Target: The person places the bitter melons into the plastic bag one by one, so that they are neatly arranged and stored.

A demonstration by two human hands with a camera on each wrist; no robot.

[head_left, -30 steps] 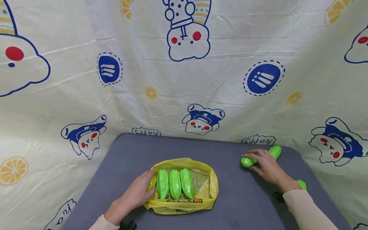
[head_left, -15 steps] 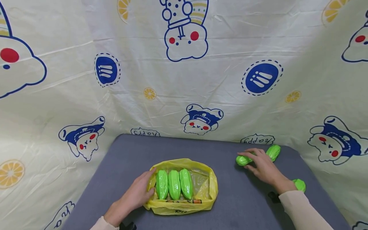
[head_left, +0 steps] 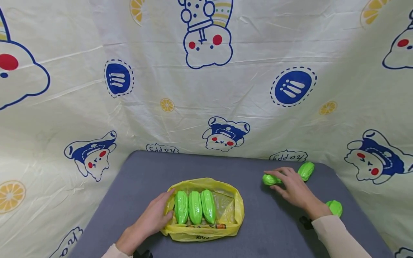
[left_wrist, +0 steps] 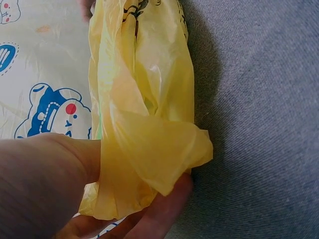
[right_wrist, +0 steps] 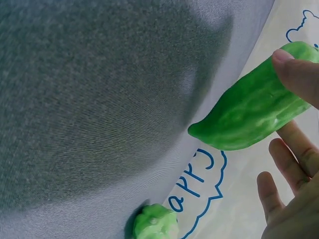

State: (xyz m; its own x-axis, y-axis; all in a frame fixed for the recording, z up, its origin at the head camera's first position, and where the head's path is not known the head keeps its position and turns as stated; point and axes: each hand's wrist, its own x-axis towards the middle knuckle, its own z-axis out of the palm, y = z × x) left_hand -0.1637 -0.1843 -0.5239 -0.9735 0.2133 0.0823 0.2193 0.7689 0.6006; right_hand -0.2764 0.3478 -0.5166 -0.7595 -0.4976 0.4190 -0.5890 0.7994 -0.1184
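My left hand (head_left: pixel 151 216) grips the left end of a yellow plastic bag (head_left: pixel 239 209); the left wrist view shows the thumb and fingers on either side of the film. Inside the spread bag lie three bright green bitter gourds (head_left: pixel 195 208), side by side. Toward the table's far right, my right hand (head_left: pixel 295 190) holds another bitter gourd (right_wrist: pixel 254 104) between thumb and fingers. Its tapered tip points away from the hand in the right wrist view, and the hand hides part of it in the head view.
One more green gourd (head_left: pixel 305 171) lies near the far right table corner. Another gourd (head_left: pixel 334 208) shows beside the right sleeve, partly hidden by the arm. A pale printed sheet (head_left: pixel 193 89) hangs behind the grey table (head_left: pixel 155 166).
My right hand has shifted slightly left with the gourd, away from the one at the far corner. More of the gourd by the sleeve shows. The left hand stays at the bag.
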